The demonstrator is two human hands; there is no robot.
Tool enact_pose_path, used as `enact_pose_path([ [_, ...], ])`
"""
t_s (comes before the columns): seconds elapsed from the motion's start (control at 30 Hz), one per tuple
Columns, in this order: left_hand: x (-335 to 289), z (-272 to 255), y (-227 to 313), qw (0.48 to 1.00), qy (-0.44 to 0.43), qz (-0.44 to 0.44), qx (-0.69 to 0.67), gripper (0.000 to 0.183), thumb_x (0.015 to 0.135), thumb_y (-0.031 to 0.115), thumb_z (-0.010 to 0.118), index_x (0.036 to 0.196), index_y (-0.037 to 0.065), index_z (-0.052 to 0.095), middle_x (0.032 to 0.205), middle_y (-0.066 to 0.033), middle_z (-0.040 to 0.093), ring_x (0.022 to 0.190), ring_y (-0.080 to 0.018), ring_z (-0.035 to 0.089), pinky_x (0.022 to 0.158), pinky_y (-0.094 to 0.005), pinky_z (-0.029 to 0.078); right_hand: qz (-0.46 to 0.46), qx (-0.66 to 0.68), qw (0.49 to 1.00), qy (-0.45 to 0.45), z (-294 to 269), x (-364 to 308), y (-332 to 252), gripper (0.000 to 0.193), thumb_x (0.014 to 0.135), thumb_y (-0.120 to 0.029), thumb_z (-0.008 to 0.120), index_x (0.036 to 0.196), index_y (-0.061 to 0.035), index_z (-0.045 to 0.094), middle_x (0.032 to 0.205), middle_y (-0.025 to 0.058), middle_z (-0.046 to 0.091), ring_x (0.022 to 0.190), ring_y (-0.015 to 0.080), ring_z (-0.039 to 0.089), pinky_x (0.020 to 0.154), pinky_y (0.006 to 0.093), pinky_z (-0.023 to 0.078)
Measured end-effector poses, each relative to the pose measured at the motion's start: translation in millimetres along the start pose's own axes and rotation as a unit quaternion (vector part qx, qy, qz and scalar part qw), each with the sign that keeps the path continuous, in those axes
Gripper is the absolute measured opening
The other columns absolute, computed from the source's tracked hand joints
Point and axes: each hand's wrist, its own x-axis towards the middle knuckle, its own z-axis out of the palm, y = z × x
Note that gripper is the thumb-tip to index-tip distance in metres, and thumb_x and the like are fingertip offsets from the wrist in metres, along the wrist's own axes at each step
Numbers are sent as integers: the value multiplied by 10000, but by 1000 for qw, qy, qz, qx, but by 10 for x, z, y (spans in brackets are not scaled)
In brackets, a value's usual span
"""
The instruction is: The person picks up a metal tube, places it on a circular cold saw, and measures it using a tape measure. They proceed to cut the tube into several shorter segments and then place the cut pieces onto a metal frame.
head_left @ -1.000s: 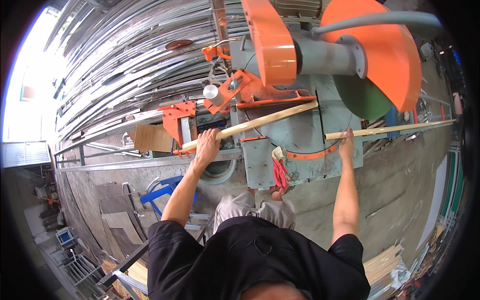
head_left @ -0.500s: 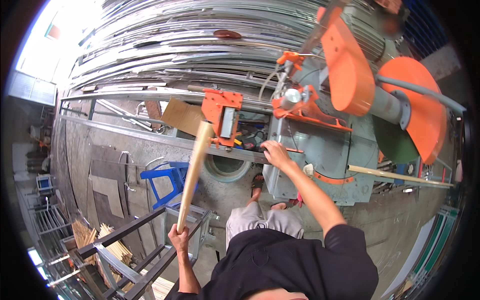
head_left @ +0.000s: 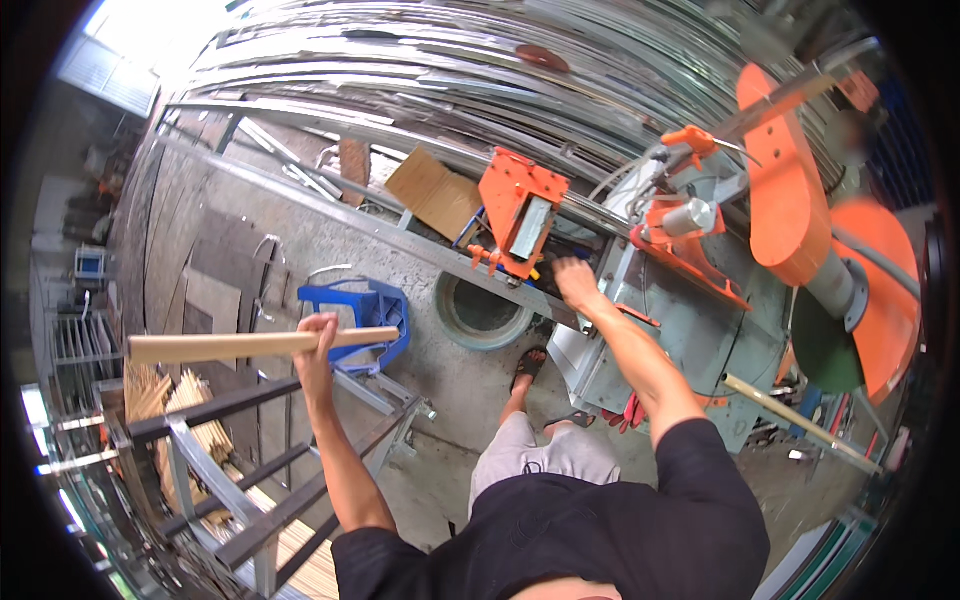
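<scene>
Over the rack, left hand (head_left: pixel 318 338) grips wooden stick (head_left: pixel 225 346) — right hand (head_left: pixel 573 282) on saw table (head_left: pixel 690 345)

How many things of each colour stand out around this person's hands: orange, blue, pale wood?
Orange: 3 – orange metal clamp block, long orange guard, round orange blade cover.
Blue: 1 – blue plastic stool.
Pale wood: 2 – pale wooden stick held by left hand, thin wooden strip beside the saw.
Total: 6.
</scene>
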Motion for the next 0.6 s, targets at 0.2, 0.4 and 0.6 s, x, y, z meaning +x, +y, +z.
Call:
enact_pose_path([
  [0.2, -110, -11, -384, 997, 27, -15, -71, 154, 900, 116, 656, 1017, 19, 635, 837, -22, 629, 806, -106, 596, 755, -255, 461, 176, 437, 882, 21, -1423, -816, -78, 638, 735, -281, 749, 1285, -110, 474, 1038, 144, 644, 952, 288, 633, 832, 382, 495],
  [0.4, -844, 946, 247, 984, -175, -22, -35, 203, 862, 184, 714, 1011, 48, 695, 824, 17, 639, 761, -78, 569, 658, -272, 473, 72, 733, 664, -131, -2163, -1492, -761, 355, 869, -280, 584, 1129, -40, 615, 1010, 50, 615, 848, 145, 600, 779, 271, 471],
  [0.6, -1914, 1589, 885, 941, -334, 42, -44, 227, 897, 201, 689, 1032, 18, 688, 884, -12, 662, 855, -97, 595, 752, -282, 490, 1, 598, 801, 2, -2199, -1999, -1399, 503, 854, -427, 633, 1153, -24, 601, 938, 141, 666, 877, 220, 634, 807, 346, 487],
])
